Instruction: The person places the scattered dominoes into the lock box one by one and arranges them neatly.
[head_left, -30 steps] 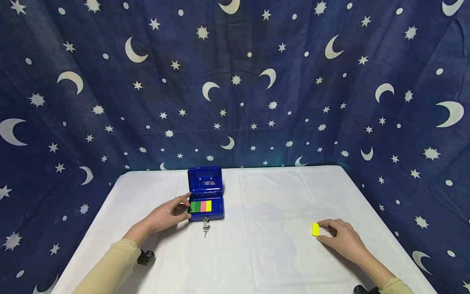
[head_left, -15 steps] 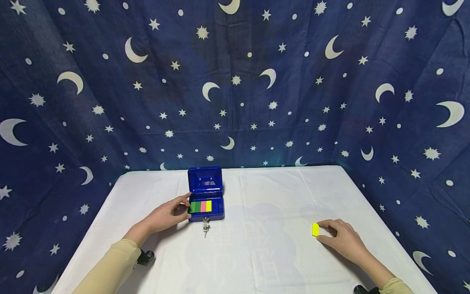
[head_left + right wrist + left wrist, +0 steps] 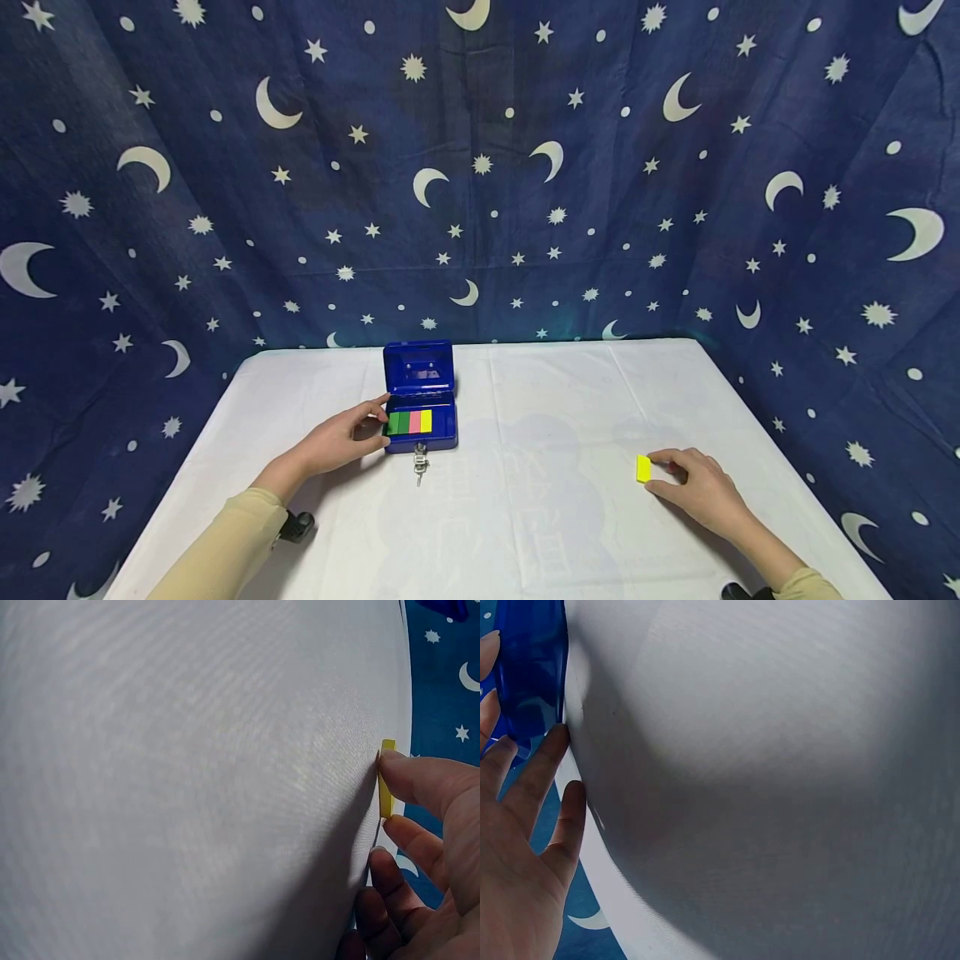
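My left hand [image 3: 337,439] is at the left end of a blue metal cash box [image 3: 442,433] with its lid [image 3: 418,367] raised. Its thumb touches near the front corner and other fingertips reach the left side; in the left wrist view the fingers look mostly straight beside the box [image 3: 531,667]. Green blocks [image 3: 399,422], a pink block [image 3: 415,422] and a yellow block [image 3: 426,421] lie side by side inside. Far to the right, my right hand [image 3: 701,490] pinches another flat yellow block [image 3: 643,468] by its edges, thumb and finger on opposite ends, at the tabletop.
A key [image 3: 420,467] hangs from the lock at the box's front. White cloth [image 3: 525,500] covers the table between the hands. Behind and along both sides hangs a dark blue curtain [image 3: 510,217] with moons and stars.
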The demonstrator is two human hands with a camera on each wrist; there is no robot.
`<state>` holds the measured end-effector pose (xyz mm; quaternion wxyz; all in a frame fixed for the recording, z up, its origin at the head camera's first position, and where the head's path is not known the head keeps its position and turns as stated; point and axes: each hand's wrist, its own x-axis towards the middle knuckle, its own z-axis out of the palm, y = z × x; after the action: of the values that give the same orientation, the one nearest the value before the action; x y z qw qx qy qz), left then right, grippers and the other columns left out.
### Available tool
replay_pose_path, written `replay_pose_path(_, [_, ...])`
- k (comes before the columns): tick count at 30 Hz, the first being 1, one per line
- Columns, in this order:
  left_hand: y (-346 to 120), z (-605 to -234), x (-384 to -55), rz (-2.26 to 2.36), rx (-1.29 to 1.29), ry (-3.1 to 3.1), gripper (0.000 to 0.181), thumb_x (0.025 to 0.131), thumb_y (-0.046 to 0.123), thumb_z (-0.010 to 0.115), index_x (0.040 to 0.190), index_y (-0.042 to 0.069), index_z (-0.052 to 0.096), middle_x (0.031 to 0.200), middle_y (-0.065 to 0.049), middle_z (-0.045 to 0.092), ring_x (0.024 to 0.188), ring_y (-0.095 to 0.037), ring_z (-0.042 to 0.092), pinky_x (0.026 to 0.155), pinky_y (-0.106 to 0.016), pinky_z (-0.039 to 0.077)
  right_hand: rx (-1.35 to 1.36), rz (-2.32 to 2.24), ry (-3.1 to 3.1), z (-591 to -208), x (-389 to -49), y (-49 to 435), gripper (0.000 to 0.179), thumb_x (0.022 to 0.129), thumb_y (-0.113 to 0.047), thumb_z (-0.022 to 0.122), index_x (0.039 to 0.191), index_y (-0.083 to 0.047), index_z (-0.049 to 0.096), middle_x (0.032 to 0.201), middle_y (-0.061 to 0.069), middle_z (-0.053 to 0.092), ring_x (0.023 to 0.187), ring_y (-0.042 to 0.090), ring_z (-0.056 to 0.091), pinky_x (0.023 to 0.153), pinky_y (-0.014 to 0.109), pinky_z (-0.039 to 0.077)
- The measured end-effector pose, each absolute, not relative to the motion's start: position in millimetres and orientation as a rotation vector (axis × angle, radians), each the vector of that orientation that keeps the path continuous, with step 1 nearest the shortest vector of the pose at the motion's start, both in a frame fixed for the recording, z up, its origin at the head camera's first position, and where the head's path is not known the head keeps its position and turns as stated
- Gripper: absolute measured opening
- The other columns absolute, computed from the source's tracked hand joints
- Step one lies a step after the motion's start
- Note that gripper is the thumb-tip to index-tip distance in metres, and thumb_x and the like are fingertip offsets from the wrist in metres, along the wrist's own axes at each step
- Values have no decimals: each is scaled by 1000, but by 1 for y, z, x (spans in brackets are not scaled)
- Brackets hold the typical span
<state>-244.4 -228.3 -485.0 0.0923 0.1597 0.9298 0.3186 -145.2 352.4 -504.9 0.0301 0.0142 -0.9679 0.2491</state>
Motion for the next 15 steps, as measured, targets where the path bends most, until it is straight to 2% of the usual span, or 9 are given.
replay_pose_path(15, [-228, -483, -243, 939, 497, 2772, 31, 93, 46, 72, 113, 26, 58, 162, 4, 37, 130, -22, 56, 109, -57, 40, 55, 742, -2949, -507, -145, 351, 49, 80, -44, 85, 117, -13, 74, 91, -3, 58, 81, 16, 46, 69, 35, 38])
